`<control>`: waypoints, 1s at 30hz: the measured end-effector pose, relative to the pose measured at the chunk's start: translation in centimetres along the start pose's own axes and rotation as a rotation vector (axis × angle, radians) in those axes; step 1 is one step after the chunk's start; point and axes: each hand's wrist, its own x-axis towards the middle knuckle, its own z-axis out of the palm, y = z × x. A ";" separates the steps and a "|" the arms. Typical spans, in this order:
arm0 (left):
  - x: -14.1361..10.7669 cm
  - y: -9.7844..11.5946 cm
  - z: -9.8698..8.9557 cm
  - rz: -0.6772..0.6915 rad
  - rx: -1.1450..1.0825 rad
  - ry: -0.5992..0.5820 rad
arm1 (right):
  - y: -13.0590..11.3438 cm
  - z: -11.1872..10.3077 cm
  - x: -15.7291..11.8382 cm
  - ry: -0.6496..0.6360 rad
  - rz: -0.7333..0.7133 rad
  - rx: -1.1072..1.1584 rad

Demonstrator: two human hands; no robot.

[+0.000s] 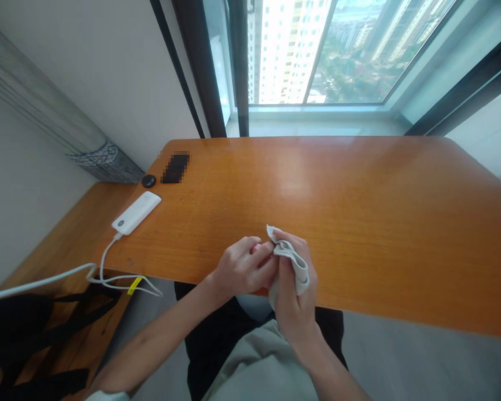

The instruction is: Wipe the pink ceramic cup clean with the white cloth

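Over the table's near edge, my right hand (296, 284) is closed on a folded pale grey-white cloth (294, 259). A fold of it bulges out beside the thumb, and one corner sticks up past the fingers. My left hand (246, 267) meets the right one, its fingers curled and pressed against the cloth side. A small pinkish-red patch (255, 248) shows between the left fingers; whether it is an object or a fingertip I cannot tell. The left fingertips are partly hidden.
On the wooden table (379, 223) at left lie a white power bank (137, 213), a round black object (148, 181) and a blurred dark rectangle (175, 168). A white cable (104, 267) with a yellow tag (135, 285) hangs past the edge. Behind stands a window (317, 55).
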 end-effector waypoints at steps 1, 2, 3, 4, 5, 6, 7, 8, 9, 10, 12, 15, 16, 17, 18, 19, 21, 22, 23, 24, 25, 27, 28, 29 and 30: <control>0.0 0.2 0.1 -0.106 -0.076 0.036 | 0.2 0.3 0.0 0.020 0.014 0.051; 0.0 0.6 0.4 -0.258 -0.175 0.102 | 0.4 0.5 -0.1 0.041 0.041 0.126; -0.1 1.1 0.7 -0.436 -0.278 0.198 | 0.7 0.7 -0.1 0.063 0.074 0.205; -0.2 1.5 1.0 -0.587 -0.358 0.305 | 1.0 0.9 -0.2 0.088 0.101 0.269; -0.2 1.9 1.3 -0.674 -0.411 0.373 | 1.2 0.9 -0.3 0.109 0.120 0.303; -0.2 2.0 1.4 -0.688 -0.425 0.392 | 1.4 0.8 -0.3 0.122 0.131 0.303; -0.2 1.9 1.4 -0.627 -0.400 0.355 | 1.4 0.5 -0.3 0.124 0.135 0.277; -0.1 1.6 1.2 -0.508 -0.342 0.274 | 1.2 0.3 -0.2 0.115 0.137 0.233; 0.1 1.1 0.9 -0.357 -0.254 0.172 | 1.0 0.1 -0.1 0.094 0.139 0.181; 0.3 0.5 0.5 -0.215 -0.154 0.087 | 0.6 -0.1 0.1 0.071 0.139 0.129; 0.5 -0.4 0.0 -0.075 -0.061 0.001 | 0.0 -0.2 0.5 0.048 0.123 0.063; 0.3 0.2 0.6 -0.337 -0.282 0.102 | -0.1 0.2 0.7 0.080 0.083 0.122; 0.2 1.0 1.4 -0.539 -0.412 0.205 | 0.1 0.4 0.5 0.090 0.080 0.171; -0.1 1.8 2.3 -0.755 -0.530 0.337 | 0.4 0.6 0.3 0.098 0.090 0.216; -0.3 2.7 3.3 -0.930 -0.643 0.446 | 0.8 0.8 0.0 0.108 0.108 0.255; -0.5 3.6 4.3 -1.048 -0.743 0.535 | 1.2 0.9 -0.3 0.126 0.131 0.287; -0.8 5.1 5.9 -1.171 -0.847 0.674 | 1.9 1.1 -0.9 0.186 0.171 0.337; -0.8 5.5 6.4 -1.180 -0.842 0.715 | 2.1 1.1 -1.1 0.223 0.174 0.355; -0.9 5.7 6.5 -1.160 -0.802 0.726 | 2.3 1.0 -1.2 0.258 0.164 0.362; -1.0 5.6 6.3 -1.110 -0.733 0.698 | 2.3 0.8 -1.2 0.288 0.146 0.356; -1.1 5.4 5.9 -1.041 -0.641 0.638 | 2.3 0.5 -1.0 0.306 0.119 0.338; -1.3 4.6 4.6 -0.876 -0.463 0.457 | 1.8 -0.3 -0.4 0.313 0.032 0.277; -1.5 4.1 3.8 -0.806 -0.410 0.376 | 1.4 -0.9 0.0 0.283 -0.020 0.230; -1.5 3.7 3.2 -0.739 -0.389 0.317 | 0.9 -1.5 0.5 0.223 -0.084 0.171; -1.6 3.4 2.7 -0.678 -0.389 0.282 | 0.3 -2.1 0.8 0.146 -0.151 0.103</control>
